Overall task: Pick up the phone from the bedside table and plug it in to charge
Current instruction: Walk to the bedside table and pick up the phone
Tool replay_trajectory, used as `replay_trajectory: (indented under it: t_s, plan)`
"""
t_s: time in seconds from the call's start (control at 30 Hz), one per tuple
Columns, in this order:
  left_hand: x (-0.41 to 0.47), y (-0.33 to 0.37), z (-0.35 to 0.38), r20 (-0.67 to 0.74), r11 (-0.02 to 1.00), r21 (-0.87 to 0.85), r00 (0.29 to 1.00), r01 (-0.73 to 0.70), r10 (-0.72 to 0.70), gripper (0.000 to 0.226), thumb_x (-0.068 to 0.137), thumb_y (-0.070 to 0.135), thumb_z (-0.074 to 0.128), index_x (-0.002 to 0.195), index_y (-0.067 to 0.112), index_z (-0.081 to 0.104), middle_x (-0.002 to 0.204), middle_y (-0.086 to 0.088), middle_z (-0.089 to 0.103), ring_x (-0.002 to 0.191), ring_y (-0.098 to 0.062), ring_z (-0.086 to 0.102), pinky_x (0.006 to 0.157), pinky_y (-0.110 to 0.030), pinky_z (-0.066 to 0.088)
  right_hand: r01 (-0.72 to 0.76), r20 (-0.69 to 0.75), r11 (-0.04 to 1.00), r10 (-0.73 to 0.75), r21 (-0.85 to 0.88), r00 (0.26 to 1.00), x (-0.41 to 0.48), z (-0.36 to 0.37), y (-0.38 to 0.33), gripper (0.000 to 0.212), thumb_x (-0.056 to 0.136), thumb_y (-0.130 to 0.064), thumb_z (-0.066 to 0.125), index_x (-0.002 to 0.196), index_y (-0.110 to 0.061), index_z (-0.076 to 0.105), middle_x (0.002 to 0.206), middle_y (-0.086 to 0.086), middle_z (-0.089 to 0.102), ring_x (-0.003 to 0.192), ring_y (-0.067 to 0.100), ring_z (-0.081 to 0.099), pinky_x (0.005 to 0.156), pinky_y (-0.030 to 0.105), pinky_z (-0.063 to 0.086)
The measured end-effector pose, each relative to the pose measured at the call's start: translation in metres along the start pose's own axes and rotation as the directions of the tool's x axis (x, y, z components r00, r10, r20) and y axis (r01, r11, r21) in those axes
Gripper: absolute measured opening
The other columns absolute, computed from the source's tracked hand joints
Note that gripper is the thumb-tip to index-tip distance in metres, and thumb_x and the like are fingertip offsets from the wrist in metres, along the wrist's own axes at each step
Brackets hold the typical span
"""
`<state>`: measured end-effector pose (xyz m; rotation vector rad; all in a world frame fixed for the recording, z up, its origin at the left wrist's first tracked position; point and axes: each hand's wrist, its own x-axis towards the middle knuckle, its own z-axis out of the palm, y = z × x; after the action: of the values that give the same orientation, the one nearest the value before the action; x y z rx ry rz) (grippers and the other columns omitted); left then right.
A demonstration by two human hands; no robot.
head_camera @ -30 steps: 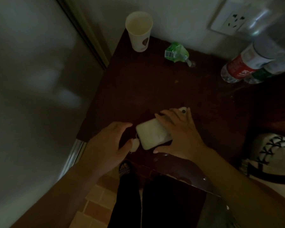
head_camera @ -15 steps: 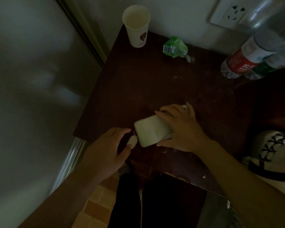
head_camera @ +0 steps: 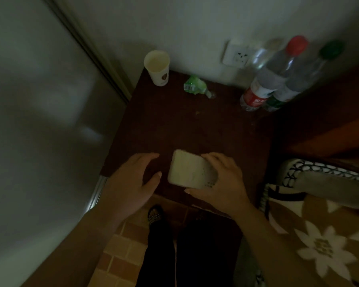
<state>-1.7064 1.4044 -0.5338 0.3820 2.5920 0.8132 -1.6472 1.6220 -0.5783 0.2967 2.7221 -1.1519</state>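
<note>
A phone in a pale case point(head_camera: 190, 169) is tilted above the front edge of the dark wooden bedside table point(head_camera: 195, 129). My right hand point(head_camera: 222, 181) grips its right end, fingers over the top and thumb underneath. My left hand point(head_camera: 133, 181) hovers just left of the phone with the fingers curled apart; nothing shows in it. A white wall socket point(head_camera: 237, 55) sits on the wall behind the table. No charging cable or plug is visible in the dim light.
A paper cup point(head_camera: 158, 67) stands at the table's back left. A crumpled green wrapper point(head_camera: 195, 85) lies mid-back. Bottles with a red cap point(head_camera: 269, 79) and a green cap point(head_camera: 303, 79) stand at the back right, partly before the socket. A floral blanket point(head_camera: 319, 235) lies at right.
The phone has been lifted and turned by my right hand. The small white piece near my left thumb is no longer visible. The camera has pulled back, showing more of the wall.
</note>
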Motion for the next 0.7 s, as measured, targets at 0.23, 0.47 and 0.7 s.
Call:
replay_trajectory:
  t_s: [0.23,0.47,0.7]
  plan:
    - [-0.022,0.08,-0.067,-0.043,0.988,0.023,0.987,-0.154,0.155,0.044,0.085,0.036,0.055,0.127,0.029,0.045,0.128,0.005,0.05,0.111,-0.012,0.051,0.09,-0.031,0.045,-0.042,-0.166,0.999,0.044,0.013,0.985,-0.065,-0.078,-0.06,0.087,0.049,-0.071,0.07,0.124,-0.032,0.047,0.123,-0.014,0.048,0.115,0.01,0.04,0.096,0.048,0.038]
    - [-0.029,0.148,-0.117,0.011,0.901,-0.068,0.903,-0.428,0.43,0.041,0.085,0.039,0.053,0.125,0.033,0.046,0.124,0.014,0.047,0.107,0.002,0.042,0.085,-0.022,0.036,-0.195,-0.407,0.975,0.134,-0.111,0.903,-0.128,-0.147,-0.115,0.09,0.052,-0.077,0.058,0.132,-0.042,0.037,0.128,-0.013,0.045,0.117,0.007,0.03,0.097,0.042,0.029]
    - [-0.039,0.172,-0.139,0.228,0.703,-0.103,0.672,-0.703,0.705,0.042,0.084,0.046,0.05,0.125,0.041,0.042,0.13,0.017,0.044,0.108,0.006,0.039,0.08,-0.023,0.041,-0.479,-0.659,0.877,0.335,-0.043,0.673,-0.192,-0.133,-0.173,0.09,0.052,-0.078,0.059,0.131,-0.043,0.034,0.131,-0.013,0.043,0.121,0.014,0.032,0.098,0.049,0.028]
